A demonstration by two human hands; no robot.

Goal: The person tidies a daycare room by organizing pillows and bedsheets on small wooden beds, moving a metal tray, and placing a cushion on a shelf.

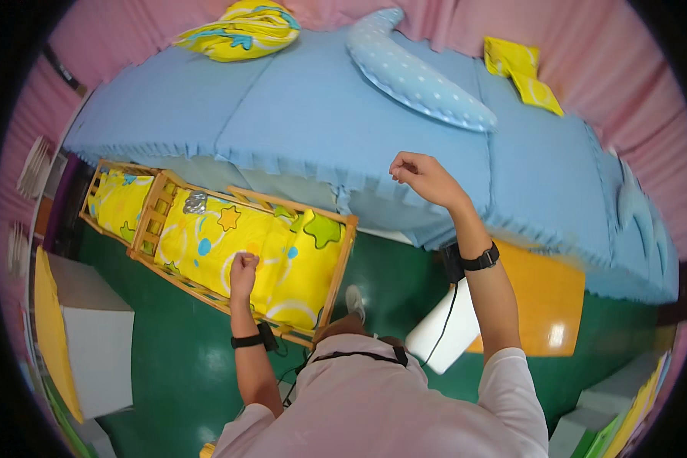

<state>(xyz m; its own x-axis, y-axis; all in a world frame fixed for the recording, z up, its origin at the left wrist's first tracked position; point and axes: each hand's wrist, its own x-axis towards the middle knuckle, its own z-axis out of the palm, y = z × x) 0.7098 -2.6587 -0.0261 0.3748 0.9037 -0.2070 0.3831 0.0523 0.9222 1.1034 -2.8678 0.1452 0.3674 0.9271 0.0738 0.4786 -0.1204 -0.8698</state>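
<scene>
Over a small wooden bed [347, 240] with yellow bedding [271, 263] hangs my left hand [243, 275]. Its fingers are curled in, nothing shows in them, and no cloth is pulled up beneath it. My right hand [427, 180] is raised in front of the long blue-covered bed [305, 114], with its fingers bent inward and nothing seen in them. The yellow bedding lies mostly flat, printed with stars and circles, and its near right part is folded over in a layer. A shiny silver item [195, 201] rests near its far left end.
On the blue cover lie a dotted crescent cushion [420, 80], a yellow bundle [244, 32] and yellow pillows [523, 72]. Another small bed [118, 202] adjoins at left. An orange panel [538, 298] and a white slab [446, 328] stand right; a white cabinet [99, 359] stands left.
</scene>
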